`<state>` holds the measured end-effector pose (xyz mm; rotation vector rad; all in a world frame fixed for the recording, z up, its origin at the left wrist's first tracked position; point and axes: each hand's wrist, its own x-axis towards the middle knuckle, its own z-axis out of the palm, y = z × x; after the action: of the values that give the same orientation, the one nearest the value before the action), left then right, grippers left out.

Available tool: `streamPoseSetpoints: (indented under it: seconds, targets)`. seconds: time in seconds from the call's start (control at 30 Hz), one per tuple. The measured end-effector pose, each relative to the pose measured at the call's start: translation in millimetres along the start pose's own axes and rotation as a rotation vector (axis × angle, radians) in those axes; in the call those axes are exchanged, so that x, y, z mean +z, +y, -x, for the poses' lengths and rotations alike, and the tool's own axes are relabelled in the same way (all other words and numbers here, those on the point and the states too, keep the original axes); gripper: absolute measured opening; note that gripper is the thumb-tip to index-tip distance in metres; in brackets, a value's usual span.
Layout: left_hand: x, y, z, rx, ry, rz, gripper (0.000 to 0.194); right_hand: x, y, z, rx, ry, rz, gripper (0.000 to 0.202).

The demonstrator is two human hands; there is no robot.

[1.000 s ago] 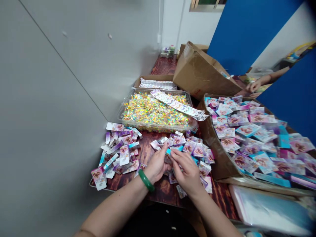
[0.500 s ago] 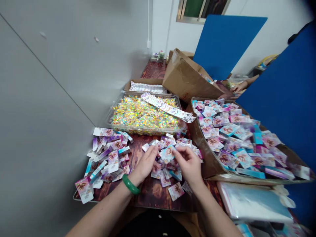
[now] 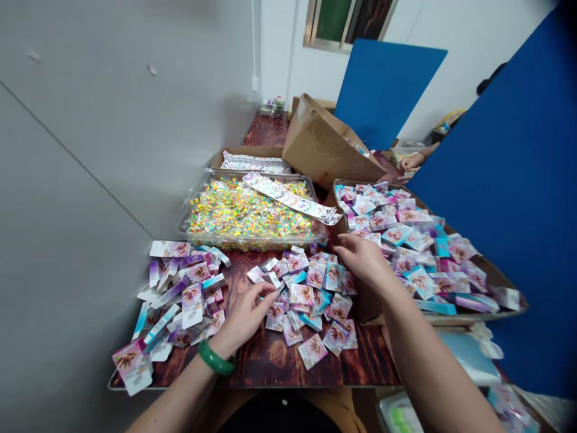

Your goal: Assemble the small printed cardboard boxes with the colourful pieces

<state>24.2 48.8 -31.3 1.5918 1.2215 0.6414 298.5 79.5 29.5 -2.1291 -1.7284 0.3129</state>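
A clear plastic tray brims with small clear packets of yellow, green and orange bits, and a white printed paper strip lies slantwise across it; behind, a shallow brown cardboard box holds more white strips. To the right, a large open brown carton is heaped with flat pink, purple and blue boxes. Similar small, flat printed boxes lie piled on the dark red wood-grain table, between the hands, at mixed angles — the topmost runs left to right. At far left, unclosed printed boxes form another pile, one with its long axis running front to back, white flap towards the person. The left hand, half curled, thumb apart from fingers, hovers or rests at the small pile's left edge — contact unclear. The right hand, loosely bent, visibly grasps nothing beside the carton's near-left rim.
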Motion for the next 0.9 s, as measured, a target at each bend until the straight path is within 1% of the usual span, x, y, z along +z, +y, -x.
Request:
streamPoseSetpoints:
  seconds: [0.1, 0.17, 0.27, 0.33, 0.4, 0.47, 0.6, 0.67, 0.73, 0.8, 0.87, 0.9]
  targets:
    - [-2.3, 3.5, 0.6, 0.007, -0.015, -0.036, 0.031, -11.2, -17.7, -33.9, -0.052, 0.046, 0.224, 0.033]
    - [-1.6, 6.1, 1.3, 0.024, -0.028, -0.039, 0.031, -10.3, -29.5, -61.9, -0.103, 0.036, 0.315, 0.038]
    - [0.1, 10.4, 3.3, 0.052, -0.044, -0.039, 0.03, 2.5, -40.4, -101.9, -0.12, -0.045, 0.35, 0.046]
    - [-0.6, 11.8, 5.2, 0.068, -0.062, -0.041, 0.029, 12.6, -41.5, -121.5, -0.083, -0.12, 0.375, 0.045]
    - [-3.3, 10.9, 6.6, 0.074, -0.064, -0.042, 0.029, 19.3, -39.1, -133.7, -0.043, -0.182, 0.396, 0.037]
    - [-6.7, 7.8, 6.4, 0.064, -0.049, -0.041, 0.03, 21.6, -36.1, -139.3, -0.023, -0.204, 0.413, 0.031]
    - [-9.5, 4.7, -3.0, 0.052, -0.038, 0.038, 0.034, 14.9, -37.7, -137.6, -0.032, -0.142, 0.448, 0.034]
    - [-8.1, 9.7, -14.5, 0.053, -0.03, 0.137, 0.035, 6.9, -45.2, -130.7, -0.054, -0.084, 0.468, 0.035]
    - [-5.8, 20.3, -31.3, 0.0, -0.004, 0.308, 0.04, -3.1, -57.1, -116.8, -0.088, -0.019, 0.487, 0.034]
    - [-3.4, 34.6, -52.5, -0.09, 0.024, 0.566, 0.047, -12.3, -71.0, -91.7, -0.124, 0.041, 0.497, 0.034]
    - [-1.3, 49.0, -74.8, -0.151, 0.02, 0.85, 0.052, -17.1, -82.4, -54.3, -0.155, 0.088, 0.49, 0.037]
    - [-0.2, 55.1, -84.8, -0.164, 0.009, 0.959, 0.05, -17.1, -85.5, -32.2, -0.186, 0.122, 0.463, 0.038]
